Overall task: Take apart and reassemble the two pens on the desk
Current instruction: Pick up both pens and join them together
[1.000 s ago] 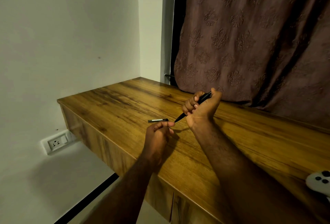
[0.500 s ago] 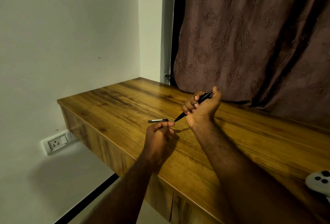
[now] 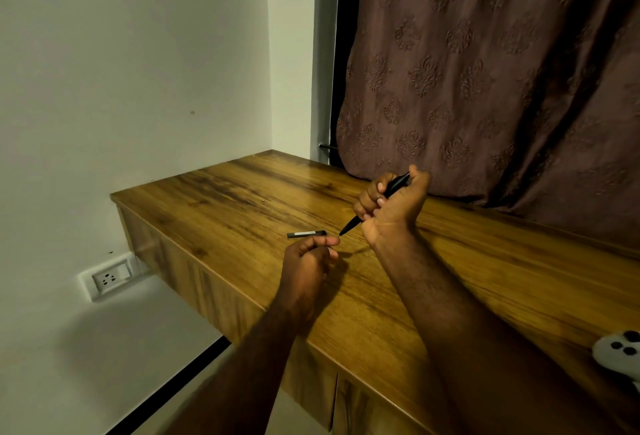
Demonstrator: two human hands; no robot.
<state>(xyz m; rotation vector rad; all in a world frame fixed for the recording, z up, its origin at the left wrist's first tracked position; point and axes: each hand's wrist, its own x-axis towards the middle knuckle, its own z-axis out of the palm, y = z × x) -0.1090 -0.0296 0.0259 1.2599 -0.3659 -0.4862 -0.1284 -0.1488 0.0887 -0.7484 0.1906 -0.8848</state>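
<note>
Left forearm [image 3: 242, 358] and right forearm [image 3: 460, 313] bare, no sleeves showing

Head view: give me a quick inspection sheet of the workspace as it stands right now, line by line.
Surface: wooden desk, set into a corner against a white wall.
Job's things: black pen gripped in the right hand, tip pointing down and to the left; a dark pen piece with a light band lies flat on the desk beyond the left hand. A second whole pen is not visible.
Clutter: white device with dark buttons at the desk's right edge.
Grippers: right fingers closed around the pen; left fingers curled, what they hold cannot be told.
Cables: nothing seen.
Surroundings: brown patterned curtain behind the desk; wall socket low on the left.
</note>
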